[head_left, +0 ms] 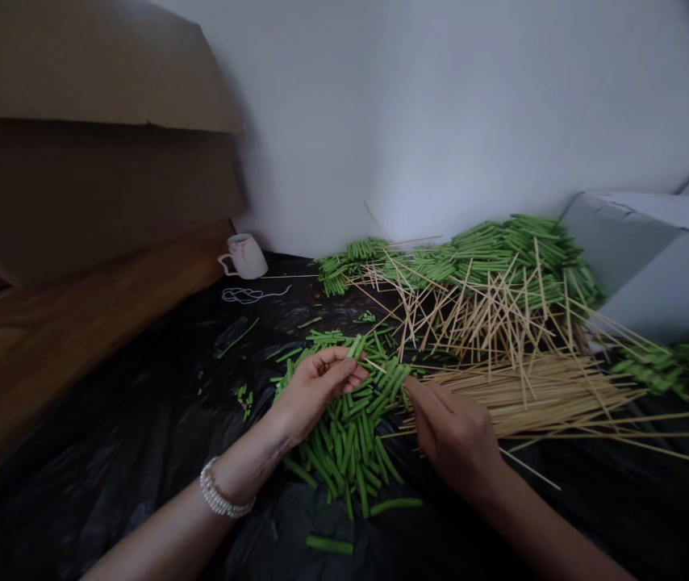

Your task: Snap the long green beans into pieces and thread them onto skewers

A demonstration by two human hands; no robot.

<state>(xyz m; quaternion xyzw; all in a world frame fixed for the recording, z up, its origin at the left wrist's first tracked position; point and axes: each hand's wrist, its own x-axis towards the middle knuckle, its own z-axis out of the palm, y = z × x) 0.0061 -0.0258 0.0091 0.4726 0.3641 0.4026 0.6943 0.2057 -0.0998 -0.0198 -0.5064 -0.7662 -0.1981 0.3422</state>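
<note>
My left hand [326, 379], with a beaded bracelet at the wrist, pinches a short cut green bean piece [356, 348] between thumb and fingers. My right hand [457, 432] is closed around a thin bamboo skewer [374, 365]; its pale shaft runs left toward the left hand, and several bean pieces [398, 381] sit across it just beyond the right fingers. Under both hands spreads a loose heap of cut green beans [350, 452]. The rear end of the skewer is hidden in the right hand.
Bare skewers [538, 391] lie in a bundle at right. Behind them are stacked threaded beans [514, 250], with more beans [677, 367] at far right. A white mug [246, 257] and pale cord [244, 295] rest on black plastic [156, 403]. Cardboard [96, 177] and a white box [647, 250] flank the area.
</note>
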